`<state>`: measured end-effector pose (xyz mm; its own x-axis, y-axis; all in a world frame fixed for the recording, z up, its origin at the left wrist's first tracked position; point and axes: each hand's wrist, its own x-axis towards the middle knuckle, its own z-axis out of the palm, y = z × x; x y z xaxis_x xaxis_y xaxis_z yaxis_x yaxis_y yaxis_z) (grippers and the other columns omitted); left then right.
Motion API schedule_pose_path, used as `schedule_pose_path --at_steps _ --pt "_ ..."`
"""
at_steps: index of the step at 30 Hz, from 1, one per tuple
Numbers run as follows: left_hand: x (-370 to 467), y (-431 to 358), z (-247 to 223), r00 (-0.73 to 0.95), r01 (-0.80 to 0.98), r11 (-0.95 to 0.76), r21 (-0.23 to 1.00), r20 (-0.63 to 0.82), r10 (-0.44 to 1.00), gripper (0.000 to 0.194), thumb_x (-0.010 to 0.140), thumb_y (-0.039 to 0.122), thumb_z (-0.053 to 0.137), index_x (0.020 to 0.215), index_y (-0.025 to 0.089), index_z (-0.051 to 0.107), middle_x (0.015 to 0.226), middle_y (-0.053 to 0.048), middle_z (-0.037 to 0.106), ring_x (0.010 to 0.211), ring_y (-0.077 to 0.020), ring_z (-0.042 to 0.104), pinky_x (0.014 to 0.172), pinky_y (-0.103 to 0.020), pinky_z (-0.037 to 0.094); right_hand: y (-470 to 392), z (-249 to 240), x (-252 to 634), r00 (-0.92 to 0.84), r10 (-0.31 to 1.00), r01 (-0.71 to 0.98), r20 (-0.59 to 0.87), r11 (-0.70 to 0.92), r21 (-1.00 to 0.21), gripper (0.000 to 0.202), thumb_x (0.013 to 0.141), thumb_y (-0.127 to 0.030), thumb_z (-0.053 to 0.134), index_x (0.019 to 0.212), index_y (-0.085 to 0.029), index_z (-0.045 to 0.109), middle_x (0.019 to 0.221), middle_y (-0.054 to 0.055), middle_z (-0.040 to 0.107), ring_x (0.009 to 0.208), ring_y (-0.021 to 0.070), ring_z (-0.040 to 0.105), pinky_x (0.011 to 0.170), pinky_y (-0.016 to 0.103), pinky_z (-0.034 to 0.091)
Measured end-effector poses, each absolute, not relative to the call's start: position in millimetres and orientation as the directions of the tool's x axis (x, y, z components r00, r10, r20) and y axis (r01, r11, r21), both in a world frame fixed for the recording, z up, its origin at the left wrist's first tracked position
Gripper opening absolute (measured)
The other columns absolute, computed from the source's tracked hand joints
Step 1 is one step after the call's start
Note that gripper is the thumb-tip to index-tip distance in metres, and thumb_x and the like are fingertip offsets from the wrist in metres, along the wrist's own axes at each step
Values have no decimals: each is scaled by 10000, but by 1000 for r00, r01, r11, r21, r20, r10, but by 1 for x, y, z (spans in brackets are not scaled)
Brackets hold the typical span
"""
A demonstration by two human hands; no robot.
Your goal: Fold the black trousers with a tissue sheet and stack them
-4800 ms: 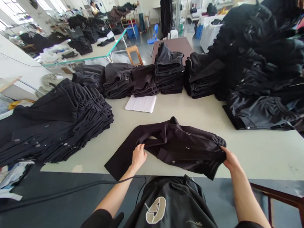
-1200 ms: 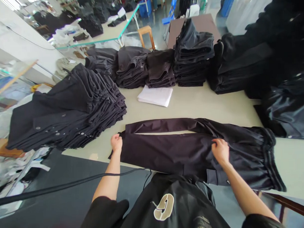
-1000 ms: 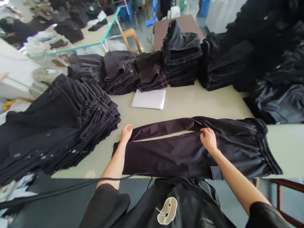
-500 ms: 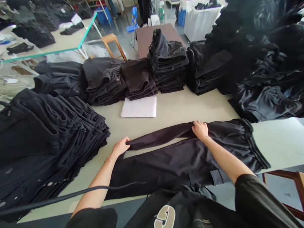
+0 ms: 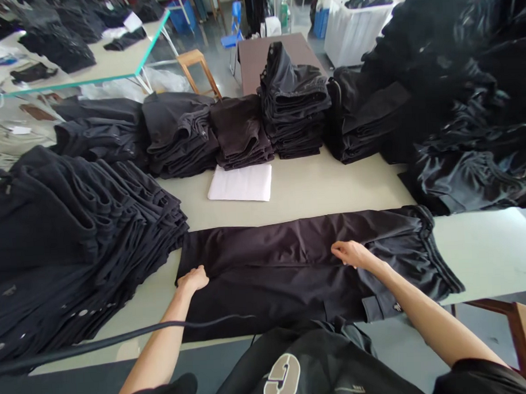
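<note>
A pair of black cargo trousers (image 5: 266, 294) lies lengthwise across the table, its gathered elastic waistband (image 5: 435, 248) to the right and its leg ends to the left. Both legs are spread flat, side by side. At the leg ends, my left hand (image 5: 193, 279) is closed on the cloth where the two legs meet. My right hand (image 5: 352, 255) rests mid-length with its fingers curled and pinching the fabric near the inner seam. A flap pocket (image 5: 374, 308) shows on the near leg, close to my body.
A tall heap of dark trousers (image 5: 74, 226) stands at the left. Several folded black stacks (image 5: 294, 112) line the table's far side, with white paper (image 5: 240, 183) before them. Another large dark pile (image 5: 467, 126) rises at right. A black cord (image 5: 142, 330) crosses the near left.
The far trouser leg, bunched and held up along its edge before, now lies spread flat. Both hands have come nearer to me, the left also shifting slightly left.
</note>
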<state>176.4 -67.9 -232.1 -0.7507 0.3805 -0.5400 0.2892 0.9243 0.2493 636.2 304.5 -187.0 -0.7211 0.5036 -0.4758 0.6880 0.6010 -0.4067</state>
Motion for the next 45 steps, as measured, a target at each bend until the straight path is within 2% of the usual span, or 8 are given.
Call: schedule_pose_path --at_steps 5,9,14,21,26,33,38,45 --pt "176 -17 -236 -628 712 689 136 -314 712 463 932 164 436 1366 178 595 1412 -158 598 1308 -320 563 1070 -464 474 368 -194 582 -636 750 765 -183 580 -280 322 1005 -266 429 1160 -202 704 1123 101 757 1063 243 702 884 311 492" --pt "157 23 -247 -643 737 672 80 -225 732 521 944 174 474 1461 138 520 1445 -173 575 1325 -313 540 1100 -428 460 396 -218 554 -590 734 792 -337 606 -67 392 954 -270 558 1326 -163 620 1354 178 644 1266 315 587 983 408 454" --pt "131 38 -262 -698 669 743 27 -321 640 497 957 247 533 1441 136 528 1437 -213 544 1365 -361 486 1039 -498 502 396 -223 564 -656 607 674 -448 738 13 214 939 -249 577 1101 -151 675 1133 147 692 1096 274 623 950 391 408" --pt "163 36 -269 -791 603 796 50 -97 604 616 987 288 493 1557 78 386 1584 -283 377 1450 -399 403 1157 -576 384 377 -211 617 -732 680 679 43 725 113 243 991 -235 432 963 -159 661 1009 147 654 999 279 568 910 379 367" --pt "213 22 -292 -728 683 723 104 15 685 540 1016 245 391 1527 86 462 1584 -245 426 1485 -359 390 1236 -580 273 358 -225 623 -769 578 592 -273 805 37 217 965 -218 486 1054 -170 678 1023 118 683 968 249 605 883 353 400" --pt "213 -11 -318 -701 706 675 216 73 710 534 1033 256 337 1525 126 500 1620 -173 432 1529 -281 361 1290 -490 216 361 -264 581 -688 718 724 -101 689 -34 569 954 -330 467 1492 -144 471 1527 195 495 1356 367 448 1095 530 384" --pt "186 -27 -327 -873 485 834 262 99 477 577 1030 283 349 1569 96 431 1648 -215 376 1563 -335 281 1274 -580 201 356 -283 552 -485 875 875 -2 484 -26 698 894 -267 452 1561 -78 369 1586 256 410 1417 458 360 1115 723 278" --pt "173 -33 -325 -747 649 715 261 38 664 576 1030 300 343 1576 143 438 1675 -147 360 1581 -278 258 1305 -519 147 283 -290 562 -848 528 530 -47 846 -54 693 905 -175 424 1594 -150 358 1674 146 347 1565 315 257 1267 567 190"
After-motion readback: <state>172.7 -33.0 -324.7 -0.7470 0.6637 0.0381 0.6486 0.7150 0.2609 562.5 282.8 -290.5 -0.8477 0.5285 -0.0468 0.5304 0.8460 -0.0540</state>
